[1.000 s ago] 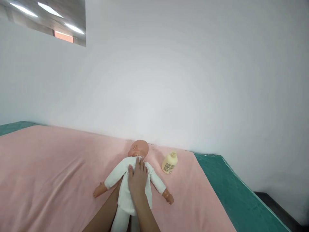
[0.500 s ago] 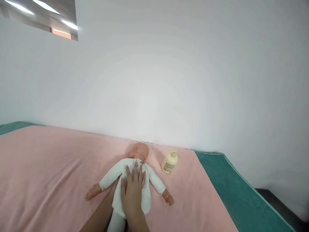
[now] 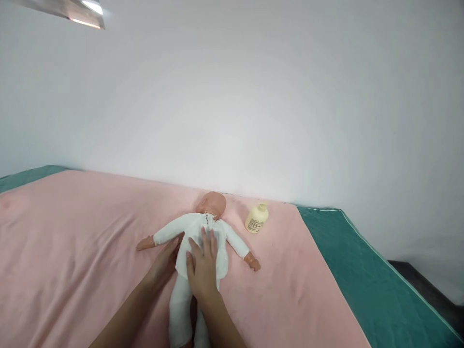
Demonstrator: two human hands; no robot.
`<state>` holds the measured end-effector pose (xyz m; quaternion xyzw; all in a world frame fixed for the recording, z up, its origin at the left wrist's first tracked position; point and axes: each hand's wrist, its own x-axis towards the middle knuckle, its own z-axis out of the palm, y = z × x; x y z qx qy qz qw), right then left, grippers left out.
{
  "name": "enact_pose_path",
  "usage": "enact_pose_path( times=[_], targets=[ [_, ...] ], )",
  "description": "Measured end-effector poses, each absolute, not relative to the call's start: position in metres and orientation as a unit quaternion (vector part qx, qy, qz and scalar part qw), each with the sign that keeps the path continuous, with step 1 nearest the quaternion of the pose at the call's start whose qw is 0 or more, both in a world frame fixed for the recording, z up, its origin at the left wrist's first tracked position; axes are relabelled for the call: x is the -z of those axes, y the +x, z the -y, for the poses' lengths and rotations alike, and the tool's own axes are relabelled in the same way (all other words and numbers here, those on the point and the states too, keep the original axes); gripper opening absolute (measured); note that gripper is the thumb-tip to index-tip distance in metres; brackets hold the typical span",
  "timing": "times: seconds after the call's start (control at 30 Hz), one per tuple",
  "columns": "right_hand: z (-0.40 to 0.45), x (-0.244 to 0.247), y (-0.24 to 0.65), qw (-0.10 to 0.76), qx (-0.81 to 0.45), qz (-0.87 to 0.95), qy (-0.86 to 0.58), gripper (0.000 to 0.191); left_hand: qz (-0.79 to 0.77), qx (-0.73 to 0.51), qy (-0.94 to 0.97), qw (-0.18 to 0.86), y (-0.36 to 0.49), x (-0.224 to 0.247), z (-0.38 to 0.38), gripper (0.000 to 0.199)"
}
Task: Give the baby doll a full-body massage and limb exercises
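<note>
A baby doll (image 3: 184, 261) in a white cloth top and leggings lies stretched out on a pink sheet, arms spread and head away from me. My right hand (image 3: 205, 270) rests on the middle of its torso, fingers extended and slightly apart. A faint greyish patch shows on the cloth around those fingertips. Along the doll's left-hand side, by the armpit, is my left hand (image 3: 165, 261); its fingers look extended, with the tips partly hidden at the doll's side. A pale yellow bottle (image 3: 256, 220) with printed text stands right of the doll's head.
The pink sheet (image 3: 297, 290) covers most of the bed, over a green cover (image 3: 348, 261) showing at the right and far left. A white wall (image 3: 232, 96) rises directly behind. Something dark (image 3: 416, 280) sits low beyond the right edge.
The view has tipped downward, so more of the doll's legs shows. My right hand has slid slightly down the torso. More of my left hand is visible beside the doll.
</note>
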<state>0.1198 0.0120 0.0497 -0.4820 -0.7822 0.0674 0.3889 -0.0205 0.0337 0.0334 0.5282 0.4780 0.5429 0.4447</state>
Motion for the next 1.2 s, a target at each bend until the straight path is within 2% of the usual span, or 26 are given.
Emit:
enact_pose_path(
  times=[0.03,0.07,0.1,0.17,0.27,0.43,0.57,0.8,0.97,1.2],
  targets=[
    [-0.007,-0.049,0.127,0.407,-0.069,0.772,-0.483,0.037,-0.479,-0.544,0.521,0.451,-0.022,-0.031,-0.024,0.076],
    [-0.001,-0.047,0.136,0.429,-0.073,0.756,-0.489,0.035,-0.479,-0.548,0.509,0.459,-0.024,-0.028,-0.014,0.053],
    [0.005,-0.044,0.145,0.451,-0.081,0.736,-0.498,0.034,-0.48,-0.553,0.496,0.466,-0.024,-0.024,-0.003,0.041],
    [0.017,-0.038,0.162,0.492,-0.101,0.696,-0.513,0.031,-0.489,-0.562,0.478,0.464,-0.022,-0.017,0.018,0.05],
    [0.03,-0.029,0.179,0.527,-0.131,0.66,-0.519,0.032,-0.511,-0.564,0.517,0.392,-0.018,-0.012,0.038,0.049],
    [0.032,-0.02,0.183,0.528,-0.163,0.687,-0.471,0.032,-0.465,-0.525,0.682,0.205,-0.011,-0.024,0.036,0.023],
    [0.027,-0.014,0.181,0.509,-0.154,0.712,-0.459,0.031,-0.4,-0.455,0.771,0.196,-0.004,-0.031,0.027,0.029],
    [0.018,-0.01,0.176,0.474,-0.177,0.705,-0.497,0.031,-0.43,-0.375,0.8,0.185,0.004,-0.031,0.017,0.033],
    [0.011,-0.012,0.171,0.467,-0.177,0.702,-0.507,0.03,-0.438,-0.368,0.798,0.188,0.005,-0.036,0.01,0.034],
    [0.012,-0.013,0.175,0.51,-0.141,0.692,-0.49,0.031,-0.428,-0.412,0.786,0.174,0.003,-0.04,0.003,0.035]
  ],
)
